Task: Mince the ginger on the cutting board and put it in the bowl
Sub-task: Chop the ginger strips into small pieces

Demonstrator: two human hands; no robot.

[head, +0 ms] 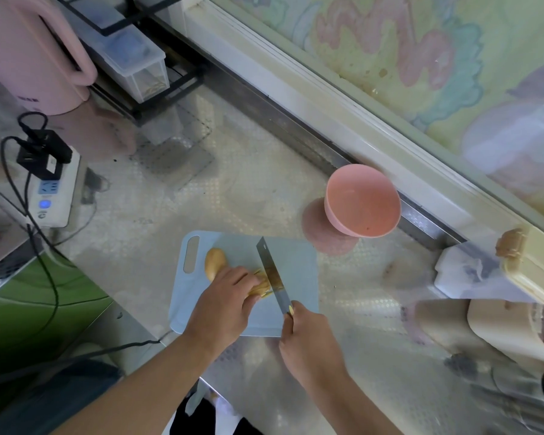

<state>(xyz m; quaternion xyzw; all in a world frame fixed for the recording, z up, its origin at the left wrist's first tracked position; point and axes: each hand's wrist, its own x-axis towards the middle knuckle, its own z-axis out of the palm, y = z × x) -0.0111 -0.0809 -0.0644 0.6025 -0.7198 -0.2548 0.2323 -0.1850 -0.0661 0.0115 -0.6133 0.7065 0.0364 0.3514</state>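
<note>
A pale blue cutting board [296, 268] lies on the steel counter. On it sits a yellow-brown piece of ginger [215, 262], with thin slices [261, 285] at its right end. My left hand [225, 304] holds the ginger down, fingers curled over it next to the slices. My right hand [308, 340] grips the handle of a cleaver [272, 274], whose blade stands on edge against the slices. An empty pink bowl [361, 199] stands beyond the board's far right corner.
A white power strip [52, 189] with black plugs and trailing cables lies at the left. A pink kettle [35, 54] and a black rack with clear boxes [132, 58] stand at the back left. A window sill [374, 133] runs along the right.
</note>
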